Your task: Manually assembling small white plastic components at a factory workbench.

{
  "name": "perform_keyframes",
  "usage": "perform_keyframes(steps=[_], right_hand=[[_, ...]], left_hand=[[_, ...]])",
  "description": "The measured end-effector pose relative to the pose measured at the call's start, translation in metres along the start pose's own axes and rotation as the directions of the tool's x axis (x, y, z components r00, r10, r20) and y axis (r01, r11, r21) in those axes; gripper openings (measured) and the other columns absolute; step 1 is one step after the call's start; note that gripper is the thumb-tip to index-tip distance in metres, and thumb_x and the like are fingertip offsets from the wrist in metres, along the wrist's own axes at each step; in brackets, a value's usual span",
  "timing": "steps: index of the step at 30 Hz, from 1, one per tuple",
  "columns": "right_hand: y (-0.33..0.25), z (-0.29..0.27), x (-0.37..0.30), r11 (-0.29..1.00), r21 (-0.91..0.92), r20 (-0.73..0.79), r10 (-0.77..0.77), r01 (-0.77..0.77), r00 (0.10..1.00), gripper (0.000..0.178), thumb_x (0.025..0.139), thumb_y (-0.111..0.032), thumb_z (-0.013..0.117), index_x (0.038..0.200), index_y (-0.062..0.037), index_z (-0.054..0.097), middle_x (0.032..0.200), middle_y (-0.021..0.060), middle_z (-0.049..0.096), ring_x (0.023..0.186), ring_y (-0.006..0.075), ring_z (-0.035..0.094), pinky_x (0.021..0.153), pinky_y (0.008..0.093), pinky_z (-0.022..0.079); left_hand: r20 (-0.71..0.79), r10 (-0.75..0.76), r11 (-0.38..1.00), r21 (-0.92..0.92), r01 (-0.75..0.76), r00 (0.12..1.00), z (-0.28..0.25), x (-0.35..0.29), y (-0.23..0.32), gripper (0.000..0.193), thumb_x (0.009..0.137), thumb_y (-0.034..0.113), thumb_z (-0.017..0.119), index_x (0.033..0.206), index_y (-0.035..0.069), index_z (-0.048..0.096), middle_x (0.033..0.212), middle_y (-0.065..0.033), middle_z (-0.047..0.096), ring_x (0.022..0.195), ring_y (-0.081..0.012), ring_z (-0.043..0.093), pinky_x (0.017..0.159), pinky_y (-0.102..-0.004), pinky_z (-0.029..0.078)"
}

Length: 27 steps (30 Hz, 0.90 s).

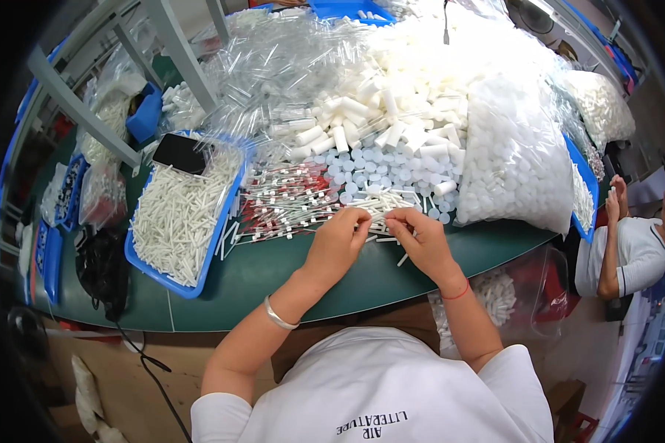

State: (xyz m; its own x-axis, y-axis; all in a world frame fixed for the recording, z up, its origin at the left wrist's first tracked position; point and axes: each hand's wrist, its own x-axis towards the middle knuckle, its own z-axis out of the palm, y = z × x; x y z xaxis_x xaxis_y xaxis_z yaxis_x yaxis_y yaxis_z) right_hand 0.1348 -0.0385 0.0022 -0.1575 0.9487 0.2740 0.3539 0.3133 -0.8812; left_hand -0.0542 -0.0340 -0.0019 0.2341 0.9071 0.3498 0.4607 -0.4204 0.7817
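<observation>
My left hand is closed in a pinch over the table. Close beside it my right hand is pinched too, with a narrow gap between them. Whatever the fingertips hold is too small to make out. Just beyond both hands lies a small heap of thin white tubes. Left of it are slender sticks with red parts and white ends, spread in a bundle. Behind the heap are pale translucent round discs. A loose white tube rests on the green table near my right fingers.
A blue tray of short white tubes stands left, a black phone on its far end. White cylinders and clear plastic tubes heap up behind. A filled clear bag sits right. A co-worker is far right.
</observation>
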Motion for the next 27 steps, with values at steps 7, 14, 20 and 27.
perform_keyframes(steps=[7,14,20,27], right_hand=[[-0.010,0.000,0.005,0.989,-0.085,-0.002,-0.118,0.117,0.993,0.011,0.087,-0.007,0.068,0.096,0.0000,0.067,0.082,0.0109,0.066,0.066,0.0187,0.062,0.059,0.0280,0.049],[0.002,-0.003,0.014,0.861,-0.303,0.132,-0.387,0.409,0.913,0.016,0.081,-0.002,0.071,0.097,-0.0024,0.068,0.080,0.0093,0.067,0.066,0.0205,0.063,0.060,0.0305,0.050],[-0.013,0.007,0.016,0.938,-0.193,0.179,-0.254,0.287,0.951,0.028,0.080,-0.003,0.072,0.107,-0.0044,0.065,0.085,0.0101,0.067,0.073,0.0260,0.062,0.065,0.0337,0.048],[-0.011,0.004,0.026,0.881,-0.224,0.274,-0.354,0.417,0.894,0.038,0.082,-0.001,0.065,0.119,-0.0051,0.059,0.085,0.0104,0.066,0.074,0.0290,0.060,0.071,0.0375,0.046]], left_hand=[[0.060,-0.230,0.936,-0.261,0.238,0.971,-0.006,-0.004,0.004,0.013,0.090,0.007,0.064,0.101,0.002,0.066,0.091,-0.0098,0.066,0.073,-0.0175,0.063,0.066,-0.0275,0.050],[0.031,-0.149,0.980,-0.127,0.151,0.988,-0.011,-0.005,0.005,0.012,0.089,0.007,0.065,0.099,0.003,0.068,0.087,-0.0061,0.063,0.071,-0.0132,0.061,0.063,-0.0256,0.050],[0.070,-0.235,0.955,-0.170,0.244,0.969,-0.013,-0.009,0.000,0.013,0.091,0.006,0.062,0.102,-0.001,0.064,0.089,-0.0073,0.066,0.078,-0.0129,0.065,0.070,-0.0253,0.052],[0.076,-0.156,0.980,-0.113,0.164,0.985,-0.018,-0.005,0.004,0.011,0.093,0.006,0.060,0.100,-0.001,0.061,0.087,-0.0120,0.068,0.080,-0.0186,0.068,0.071,-0.0288,0.053]])
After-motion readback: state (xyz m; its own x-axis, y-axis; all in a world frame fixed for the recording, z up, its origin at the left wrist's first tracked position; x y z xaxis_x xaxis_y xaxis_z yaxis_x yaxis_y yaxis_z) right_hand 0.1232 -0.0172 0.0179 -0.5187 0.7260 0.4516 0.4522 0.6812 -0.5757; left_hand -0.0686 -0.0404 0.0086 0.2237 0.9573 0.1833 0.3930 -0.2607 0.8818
